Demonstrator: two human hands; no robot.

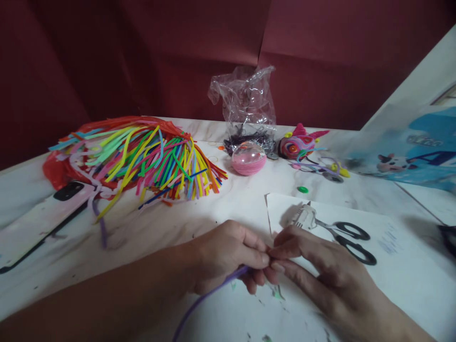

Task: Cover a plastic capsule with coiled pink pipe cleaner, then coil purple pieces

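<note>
A purple pipe cleaner (pixel 213 289) runs up from the bottom edge and passes under the fingers of my left hand (pixel 231 254), which is closed on it. My right hand (pixel 320 268) is pinched, its thumb and fingertips meeting those of my left hand. What lies between the right fingertips is hidden. Just beyond my right hand, a white glue gun (pixel 303 216) and scissors with black handles (pixel 352 242) rest on a sheet of white paper (pixel 381 228).
At left lies a large bundle of coloured pipe cleaners (pixel 171 166) near a phone (pixel 46 221). Farther back are a clear plastic bag (pixel 249 99), a ball with a pink lower half (pixel 249 164) and a pink pipe-cleaner figure (pixel 295 145). A blue printed bag (pixel 416 147) stands at right.
</note>
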